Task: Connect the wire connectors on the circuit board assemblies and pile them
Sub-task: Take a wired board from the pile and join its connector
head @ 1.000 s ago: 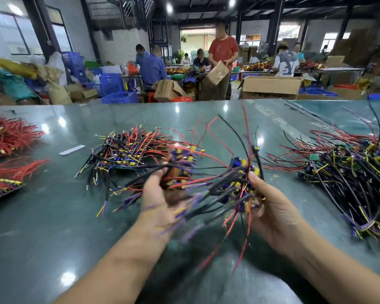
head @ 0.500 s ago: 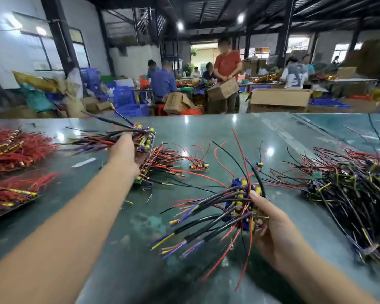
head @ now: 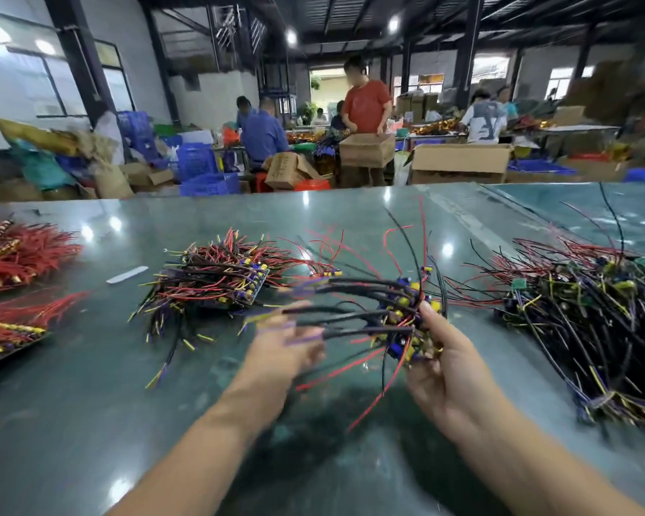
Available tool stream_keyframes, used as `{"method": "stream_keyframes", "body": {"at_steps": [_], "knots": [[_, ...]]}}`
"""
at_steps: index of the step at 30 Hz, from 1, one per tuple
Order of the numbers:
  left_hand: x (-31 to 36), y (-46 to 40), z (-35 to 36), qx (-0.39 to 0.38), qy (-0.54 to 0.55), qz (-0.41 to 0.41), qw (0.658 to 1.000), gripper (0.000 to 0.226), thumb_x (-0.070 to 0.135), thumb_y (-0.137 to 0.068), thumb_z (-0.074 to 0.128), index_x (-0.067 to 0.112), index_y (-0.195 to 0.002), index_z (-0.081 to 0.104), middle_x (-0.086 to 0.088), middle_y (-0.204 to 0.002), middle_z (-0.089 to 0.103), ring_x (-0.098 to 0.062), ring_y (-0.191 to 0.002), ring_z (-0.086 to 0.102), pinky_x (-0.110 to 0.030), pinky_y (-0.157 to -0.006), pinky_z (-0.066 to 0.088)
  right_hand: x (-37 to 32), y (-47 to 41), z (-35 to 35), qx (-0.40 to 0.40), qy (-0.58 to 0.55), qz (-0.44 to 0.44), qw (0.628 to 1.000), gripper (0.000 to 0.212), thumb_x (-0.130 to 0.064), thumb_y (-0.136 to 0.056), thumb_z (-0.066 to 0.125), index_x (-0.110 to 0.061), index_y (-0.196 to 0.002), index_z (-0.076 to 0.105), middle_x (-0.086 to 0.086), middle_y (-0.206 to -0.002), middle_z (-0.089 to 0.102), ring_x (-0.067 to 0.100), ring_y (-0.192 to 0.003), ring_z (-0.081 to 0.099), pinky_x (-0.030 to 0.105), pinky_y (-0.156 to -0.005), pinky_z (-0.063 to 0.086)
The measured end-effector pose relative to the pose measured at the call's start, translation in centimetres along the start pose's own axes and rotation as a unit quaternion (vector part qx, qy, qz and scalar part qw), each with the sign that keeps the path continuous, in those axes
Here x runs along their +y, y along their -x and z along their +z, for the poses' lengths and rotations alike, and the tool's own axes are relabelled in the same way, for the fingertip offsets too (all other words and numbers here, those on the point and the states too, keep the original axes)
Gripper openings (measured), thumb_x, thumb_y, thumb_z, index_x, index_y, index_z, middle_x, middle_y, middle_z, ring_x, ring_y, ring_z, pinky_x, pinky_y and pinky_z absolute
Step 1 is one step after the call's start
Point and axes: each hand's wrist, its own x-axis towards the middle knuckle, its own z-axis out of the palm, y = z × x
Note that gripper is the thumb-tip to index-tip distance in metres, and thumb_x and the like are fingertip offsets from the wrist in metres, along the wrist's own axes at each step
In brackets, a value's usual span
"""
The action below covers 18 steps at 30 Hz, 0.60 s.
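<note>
Bright overhead glare; left hand (head: pixel 283 351) perhaps motion-blurred.

No legible text, seemingly, anywhere.

a white strip (head: pixel 127 274) lies on the green table (head: pixel 90 404). beyond it stand cardboard boxes (head: pixel 458 163), blue crates (head: pixel 209 184) and a person in red (head: pixel 365 106).

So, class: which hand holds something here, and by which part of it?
The right hand grips a circuit board assembly by its board end. The blurred left hand seems open among its wires.
</note>
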Motion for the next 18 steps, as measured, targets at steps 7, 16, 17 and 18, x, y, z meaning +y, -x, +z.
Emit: {"method": "stream_keyframes", "body": {"at_steps": [7, 16, 17, 18], "knots": [[-1.4, 0.1, 0.5, -0.171, -0.172, 0.017, 0.97, 0.023, 0.003, -0.09, 0.06, 0.022, -0.098, 0.069, 0.009, -0.08, 0.073, -0.001, -0.072, 0.06, -0.009, -0.067, 0.044, -0.8, 0.1, 0.9, 0.035, -0.117, -0.011, 0.992, 0.02, -0.013, -0.092, 0.052, -0.005, -0.088, 0.069, 0.006, -0.073, 0.073, 0.016, -0.073, 0.069, 0.029, -0.063, 0.06], [-1.7, 1.8, 3.0, -0.216, -0.098, 0.162, 0.958, 0.064, 0.053, -0.072, 0.072, 0.035, -0.13, 0.05, 0.027, -0.126, 0.057, 0.009, -0.114, 0.053, -0.007, -0.087, 0.041, 1.5, 0.2, 1.6, -0.004, -0.108, 0.024, 0.994, 0.023, -0.019, -0.092, 0.055, -0.006, -0.09, 0.075, 0.007, -0.091, 0.074, 0.012, -0.08, 0.07, 0.023, -0.075, 0.057], [-1.6, 1.7, 3.1, -0.19, -0.064, 0.168, 0.965, 0.052, 0.046, -0.077, 0.071, 0.028, -0.124, 0.058, 0.023, -0.121, 0.062, 0.008, -0.11, 0.056, -0.006, -0.086, 0.041, 1.8, 0.2, 1.6, -0.013, -0.095, 0.015, 0.995, 0.022, -0.018, -0.091, 0.056, -0.009, -0.086, 0.075, 0.005, -0.088, 0.074, 0.011, -0.076, 0.07, 0.021, -0.07, 0.057], [-1.6, 1.4, 3.1, -0.165, -0.026, 0.164, 0.972, 0.039, 0.039, -0.079, 0.072, 0.025, -0.115, 0.066, 0.019, -0.115, 0.067, 0.006, -0.106, 0.059, -0.008, -0.085, 0.043, 2.1, 0.3, 1.6, -0.024, -0.077, 0.004, 0.997, 0.019, -0.017, -0.088, 0.058, -0.012, -0.083, 0.075, 0.003, -0.086, 0.074, 0.009, -0.074, 0.069, 0.021, -0.069, 0.056]]}}
